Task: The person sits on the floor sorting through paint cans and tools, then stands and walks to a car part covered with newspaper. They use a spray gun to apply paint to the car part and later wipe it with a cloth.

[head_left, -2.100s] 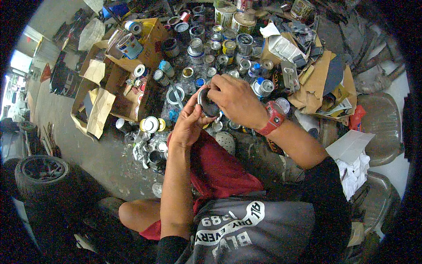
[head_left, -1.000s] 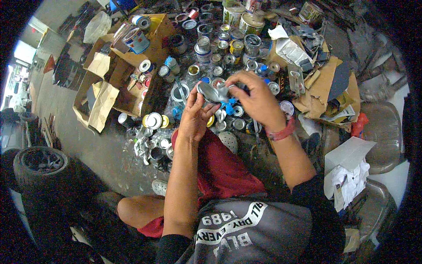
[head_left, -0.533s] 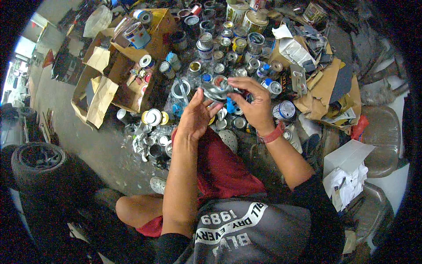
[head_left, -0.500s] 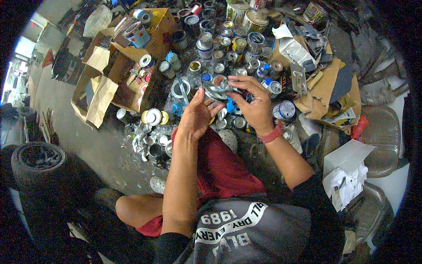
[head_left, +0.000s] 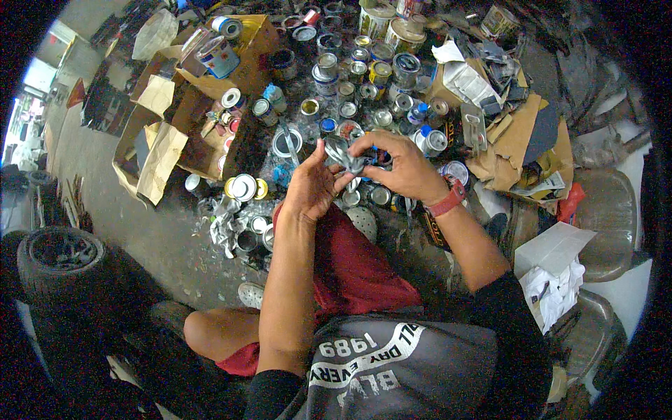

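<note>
A round grey metal piece like a lid (head_left: 334,148) is held tilted between my hands, with a crumpled, grey-smeared wad (head_left: 352,164) against it. My left hand (head_left: 313,183) grips the lid from below, thumb and fingers at its rim. My right hand (head_left: 400,166) curls over the wad and pinches it at the lid's right side, partly hiding it. Just beyond them stand a blue-capped can (head_left: 327,124) and an open can with a stir stick (head_left: 287,143).
Many paint cans (head_left: 325,80) crowd the floor ahead. Cardboard boxes (head_left: 126,164) stand left, torn cardboard (head_left: 518,147) lies right. A tyre (head_left: 42,269) is at lower left; plastic chairs (head_left: 605,210) are at right, beside white paper (head_left: 553,294). My shoe (head_left: 360,224) shows below my hands.
The grey wad has appeared against the round piece since the oldest frame. In the last half second, my right fingers have curled down over it and the piece has tilted more.
</note>
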{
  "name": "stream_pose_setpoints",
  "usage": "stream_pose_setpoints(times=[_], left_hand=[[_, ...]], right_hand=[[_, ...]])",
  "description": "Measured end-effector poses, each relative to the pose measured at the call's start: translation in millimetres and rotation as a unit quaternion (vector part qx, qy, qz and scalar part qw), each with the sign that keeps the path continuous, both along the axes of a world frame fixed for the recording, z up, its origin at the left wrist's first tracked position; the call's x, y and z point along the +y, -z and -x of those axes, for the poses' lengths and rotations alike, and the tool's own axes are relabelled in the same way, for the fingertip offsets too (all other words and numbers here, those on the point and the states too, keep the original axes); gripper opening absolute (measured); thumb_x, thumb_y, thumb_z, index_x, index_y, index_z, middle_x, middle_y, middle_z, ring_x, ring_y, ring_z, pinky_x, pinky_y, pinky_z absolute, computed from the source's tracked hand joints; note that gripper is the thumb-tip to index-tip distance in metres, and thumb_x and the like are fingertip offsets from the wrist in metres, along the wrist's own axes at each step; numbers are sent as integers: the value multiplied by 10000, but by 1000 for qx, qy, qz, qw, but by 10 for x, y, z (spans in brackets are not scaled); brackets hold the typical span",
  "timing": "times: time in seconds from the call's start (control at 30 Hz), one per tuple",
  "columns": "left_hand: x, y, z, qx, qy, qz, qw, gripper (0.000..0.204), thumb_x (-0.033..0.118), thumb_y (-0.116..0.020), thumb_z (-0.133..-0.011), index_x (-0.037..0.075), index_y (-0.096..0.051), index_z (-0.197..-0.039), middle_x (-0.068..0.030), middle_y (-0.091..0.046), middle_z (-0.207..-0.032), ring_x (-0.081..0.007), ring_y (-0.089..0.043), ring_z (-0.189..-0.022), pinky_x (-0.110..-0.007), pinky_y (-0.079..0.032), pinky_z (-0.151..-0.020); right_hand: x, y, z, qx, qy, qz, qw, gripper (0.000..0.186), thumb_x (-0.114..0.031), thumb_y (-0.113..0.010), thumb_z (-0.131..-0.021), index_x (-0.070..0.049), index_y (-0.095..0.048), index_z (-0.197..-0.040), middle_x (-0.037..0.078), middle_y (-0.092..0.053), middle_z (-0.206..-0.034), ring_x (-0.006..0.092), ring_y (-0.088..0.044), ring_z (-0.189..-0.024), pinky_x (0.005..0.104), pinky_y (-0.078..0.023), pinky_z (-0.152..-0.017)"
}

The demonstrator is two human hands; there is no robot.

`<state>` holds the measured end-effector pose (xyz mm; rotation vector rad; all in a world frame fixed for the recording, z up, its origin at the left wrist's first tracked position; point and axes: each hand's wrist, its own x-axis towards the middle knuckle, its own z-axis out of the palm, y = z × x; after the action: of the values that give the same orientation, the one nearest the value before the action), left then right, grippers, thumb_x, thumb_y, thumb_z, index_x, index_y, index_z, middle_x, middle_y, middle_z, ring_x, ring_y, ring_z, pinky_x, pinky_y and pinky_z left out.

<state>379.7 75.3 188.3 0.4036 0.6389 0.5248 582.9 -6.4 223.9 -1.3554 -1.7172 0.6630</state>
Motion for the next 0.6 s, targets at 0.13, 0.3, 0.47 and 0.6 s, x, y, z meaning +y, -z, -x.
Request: stream_pose_setpoints(times=[0.13,0.3,0.47,0.6], left_hand=[[36,83,15,0,27,14,1000,513,458,-632,-1092,67,-534,-1410,-159,-654,-1274,-275,-701,-1066,-382,-640,-927],[-62,284,-27,-12,18,-110,994,528,384,-666,-1089,143,-467,-1515,-142,-651,-1332,-261,-688,-1169,-416,-616,-1022],[-143,220,-121,68,-20,-189,979,582,269,-691,-1083,192,-416,-1590,-88,-598,-1402,-238,-652,-1199,-400,-618,-961],[-168,200,-149,98,-38,-262,959,590,220,-711,-1070,203,-443,-1595,-84,-579,-1448,-240,-645,-1231,-382,-626,-948]], right_hand=[[-44,36,-15,-48,4,-29,998,303,-106,-825,-868,-74,-697,-1141,117,-736,-1203,356,-698,-1191,454,-534,-1050],[-49,109,235,-15,79,-24,997,295,-94,-814,-912,-38,-673,-1165,99,-732,-1120,272,-718,-1084,398,-548,-969],[4,449,205,98,113,12,989,273,-159,-802,-992,-16,-657,-1174,69,-724,-1119,162,-687,-1093,327,-556,-934],[21,633,189,234,105,36,966,276,-187,-786,-1022,-13,-658,-1195,51,-726,-1123,101,-669,-1042,274,-553,-895]])
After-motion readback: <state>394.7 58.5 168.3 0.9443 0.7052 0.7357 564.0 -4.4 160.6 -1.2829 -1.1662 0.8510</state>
